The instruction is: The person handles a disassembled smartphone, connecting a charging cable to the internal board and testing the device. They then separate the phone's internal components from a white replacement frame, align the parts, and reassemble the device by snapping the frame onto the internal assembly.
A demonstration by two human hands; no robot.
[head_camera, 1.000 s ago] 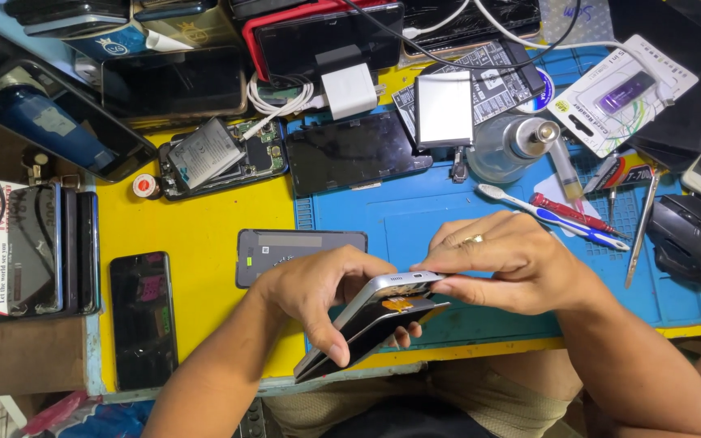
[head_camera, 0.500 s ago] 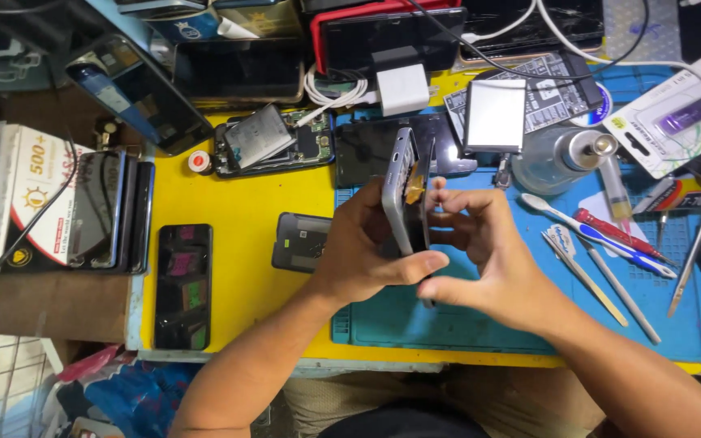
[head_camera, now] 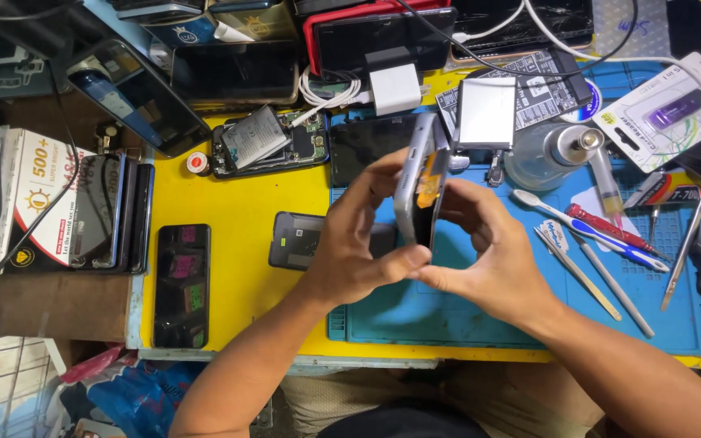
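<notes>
The left hand [head_camera: 349, 251] wraps around a phone [head_camera: 420, 180], thumb reaching up one flat side and the other fingers curled behind it. The right hand [head_camera: 488, 255] closes on the opposite side, its thumb meeting the left one at the lower end and its fingers bent over the dark face. Both hands are shut on the phone, which stands on edge, upright and a little tilted, lifted above the blue mat [head_camera: 464, 312]. The grey back shell and the dark front part gape slightly along the top, with an orange strip showing in the gap.

The phone looks light and stiff, but thin; the glass front is probably brittle and the smooth shell slippery. With the two halves parted, whatever joins them inside would likely tear under a hard pull. The safest hold seems to be along the long rims, with pressure kept off the glass face and the open seam.

Just beside the left hand a dark phone back [head_camera: 298, 241] lies on the yellow desk [head_camera: 237, 203]. Further left lies a black phone [head_camera: 182, 284], and behind it an opened phone [head_camera: 268, 143] with its battery showing. To the right, on the mat, lie tweezers [head_camera: 582, 272] and a toothbrush [head_camera: 586, 231], near a metal bottle [head_camera: 541, 154].
</notes>
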